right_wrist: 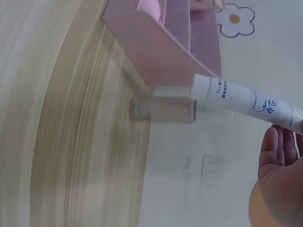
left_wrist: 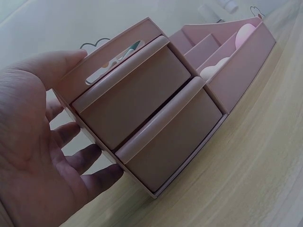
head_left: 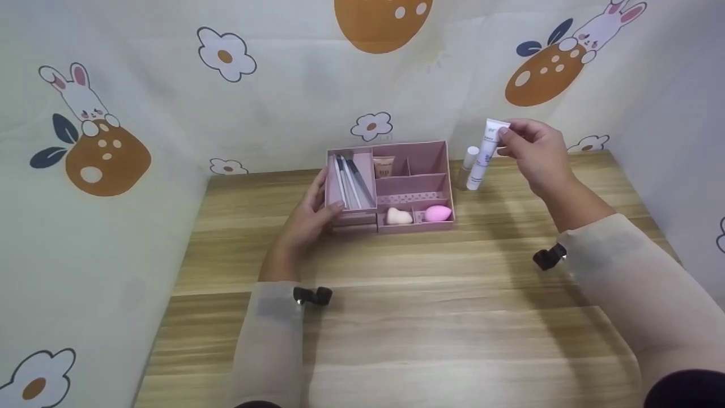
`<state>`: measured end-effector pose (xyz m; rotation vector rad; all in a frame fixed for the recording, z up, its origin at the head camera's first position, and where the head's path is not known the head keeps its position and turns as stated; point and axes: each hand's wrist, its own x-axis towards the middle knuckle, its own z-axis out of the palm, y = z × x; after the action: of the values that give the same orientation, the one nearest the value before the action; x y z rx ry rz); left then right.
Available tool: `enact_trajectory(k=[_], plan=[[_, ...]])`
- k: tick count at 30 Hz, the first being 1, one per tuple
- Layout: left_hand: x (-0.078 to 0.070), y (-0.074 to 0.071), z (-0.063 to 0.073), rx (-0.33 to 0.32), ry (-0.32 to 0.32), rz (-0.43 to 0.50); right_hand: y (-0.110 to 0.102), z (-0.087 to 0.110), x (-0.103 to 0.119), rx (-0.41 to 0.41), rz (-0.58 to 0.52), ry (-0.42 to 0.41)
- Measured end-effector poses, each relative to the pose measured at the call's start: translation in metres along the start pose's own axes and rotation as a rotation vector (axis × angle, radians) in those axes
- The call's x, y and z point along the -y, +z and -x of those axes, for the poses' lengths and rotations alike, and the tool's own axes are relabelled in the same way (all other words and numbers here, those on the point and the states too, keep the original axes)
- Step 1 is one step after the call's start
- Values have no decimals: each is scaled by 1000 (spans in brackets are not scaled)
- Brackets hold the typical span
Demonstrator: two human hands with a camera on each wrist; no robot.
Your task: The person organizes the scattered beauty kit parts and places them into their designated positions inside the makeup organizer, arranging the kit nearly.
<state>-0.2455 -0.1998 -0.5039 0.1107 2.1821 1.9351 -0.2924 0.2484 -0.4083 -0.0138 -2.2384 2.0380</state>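
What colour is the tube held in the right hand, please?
White, with small dark print; the tube shows best in the right wrist view.

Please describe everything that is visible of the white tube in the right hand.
The white tube is slim and looks like plastic, with a white cap at its lower end and small dark print and a blue sprig on its side. The right hand pinches its flat top end and holds it in the air, nearly upright, right of the pink organizer, in front of a small clear bottle.

Wooden table (head_left: 430, 317), pale grain in plank-like bands; enclosed on three sides by cream fabric backdrop (head_left: 294, 90). Backdrop print: white flowers, rabbits, orange spotted ovals with dark leaves; lighting even, soft shadows on tabletop.
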Motion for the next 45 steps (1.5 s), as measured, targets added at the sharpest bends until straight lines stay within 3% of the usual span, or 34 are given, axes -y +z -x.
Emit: enact_trajectory(k=[5, 19, 26, 36, 45], plan=[[0, -1, 0, -5, -10, -10, 17, 3, 6, 28, -104, -22], [-1, 0, 0, -8, -13, -30, 56, -9, 6, 56, -162, -52], [-2, 1, -1, -10, -24, -31, 79, -17, 3, 42, -178, -28], [1, 1, -1, -22, -25, -51, 107, -23, -2, 44, -35, 21], [1, 0, -1, -14, -25, -29, 128, -27, -9, 63, 5, 27]])
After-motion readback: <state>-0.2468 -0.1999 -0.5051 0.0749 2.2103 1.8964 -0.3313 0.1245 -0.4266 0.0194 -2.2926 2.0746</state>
